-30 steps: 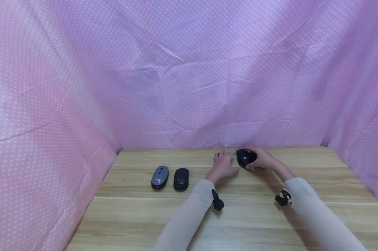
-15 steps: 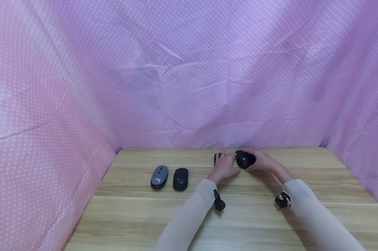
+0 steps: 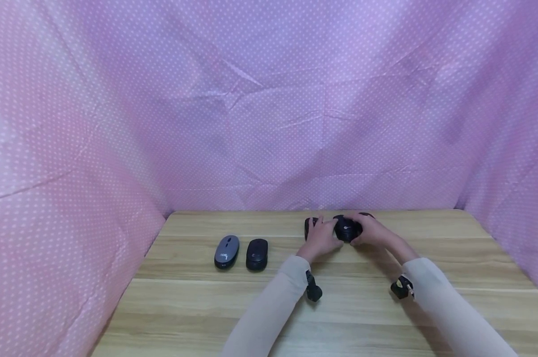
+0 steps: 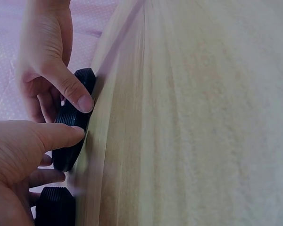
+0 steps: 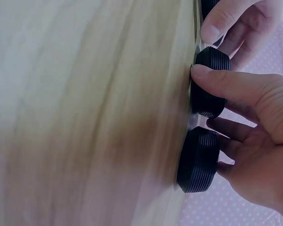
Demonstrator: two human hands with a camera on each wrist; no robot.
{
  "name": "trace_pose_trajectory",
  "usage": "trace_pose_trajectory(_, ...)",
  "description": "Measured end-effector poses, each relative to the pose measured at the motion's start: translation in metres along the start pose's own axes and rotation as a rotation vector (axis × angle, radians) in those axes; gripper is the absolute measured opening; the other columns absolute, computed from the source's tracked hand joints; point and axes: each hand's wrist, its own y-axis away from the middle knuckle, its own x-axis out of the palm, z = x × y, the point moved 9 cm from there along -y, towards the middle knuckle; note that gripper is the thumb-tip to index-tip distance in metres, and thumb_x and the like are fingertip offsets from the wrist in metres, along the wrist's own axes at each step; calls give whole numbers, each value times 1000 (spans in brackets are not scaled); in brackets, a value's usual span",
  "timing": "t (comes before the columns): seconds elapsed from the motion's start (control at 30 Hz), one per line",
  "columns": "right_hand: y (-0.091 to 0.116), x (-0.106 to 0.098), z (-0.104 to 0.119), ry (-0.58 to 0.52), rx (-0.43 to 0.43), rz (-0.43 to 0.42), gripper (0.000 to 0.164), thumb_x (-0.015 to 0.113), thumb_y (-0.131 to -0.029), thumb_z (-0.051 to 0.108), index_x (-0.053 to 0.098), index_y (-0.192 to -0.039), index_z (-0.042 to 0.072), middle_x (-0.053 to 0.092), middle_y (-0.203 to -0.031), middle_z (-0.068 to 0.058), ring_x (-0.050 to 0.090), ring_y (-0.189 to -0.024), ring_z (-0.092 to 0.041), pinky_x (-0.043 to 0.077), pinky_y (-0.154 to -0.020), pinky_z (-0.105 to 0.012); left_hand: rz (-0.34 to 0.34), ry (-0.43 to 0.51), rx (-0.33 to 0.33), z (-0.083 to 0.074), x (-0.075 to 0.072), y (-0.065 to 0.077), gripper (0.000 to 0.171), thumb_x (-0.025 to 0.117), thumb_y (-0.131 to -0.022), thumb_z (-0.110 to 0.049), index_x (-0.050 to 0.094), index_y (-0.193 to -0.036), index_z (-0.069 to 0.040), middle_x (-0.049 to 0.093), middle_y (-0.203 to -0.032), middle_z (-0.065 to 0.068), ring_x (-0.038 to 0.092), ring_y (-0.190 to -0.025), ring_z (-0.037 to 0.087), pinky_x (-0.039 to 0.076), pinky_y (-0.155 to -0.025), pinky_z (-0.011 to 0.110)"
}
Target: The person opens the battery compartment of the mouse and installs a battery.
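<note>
In the head view my right hand (image 3: 369, 232) pinches a black computer mouse (image 3: 347, 228) at the table's far side, thumb on its near side. My left hand (image 3: 321, 239) lies along that mouse's left side, fingers loosely extended and thumb right at its edge. Part of another black mouse (image 3: 310, 229) shows behind the left fingers. A further black mouse (image 3: 366, 214) is mostly hidden by the right hand; in the right wrist view this ridged-sided mouse (image 5: 198, 162) stands close by my right fingertips (image 5: 220, 124).
On the left half of the wooden table (image 3: 184, 307) lie a grey mouse (image 3: 226, 251) and a black mouse (image 3: 257, 254), side by side. A pink dotted cloth (image 3: 269, 124) rises behind the table and along both sides.
My right hand and the mouse in it have shifted slightly left and nearer. The left hand has edged right. More of the mice behind both hands is visible.
</note>
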Motion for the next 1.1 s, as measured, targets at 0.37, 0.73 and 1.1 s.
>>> trace_pose_trajectory(0.37, 4, 2, 4, 29, 29, -2, 75, 91, -68, 6, 59, -134, -9, 64, -125, -30, 56, -120, -49, 44, -106, -64, 0, -11, -10, -1, -1, 3, 66, 77, -90, -39, 53, -149, -18, 58, -149, -3, 37, -151, 28, 18, -127, 56)
trace_pose_trajectory(0.73, 8, -6, 8, -38, 26, -65, 76, 90, -68, 5, 57, -135, -10, 62, -129, -33, 56, -121, -52, 43, -106, -66, -73, 156, 60, 0, -13, 10, 64, 78, -90, -31, 54, -148, -17, 60, -147, 2, 47, -145, 28, 21, -127, 53)
trace_pose_trajectory(1.1, 11, -29, 38, -195, -24, -130, 70, 84, -75, -2, 54, -137, -13, 57, -135, -37, 56, -123, -54, 47, -104, -63, -154, 469, 142, 6, -46, 18, 62, 80, -90, -18, 55, -147, -14, 59, -147, 10, 60, -133, 25, 46, -113, 34)
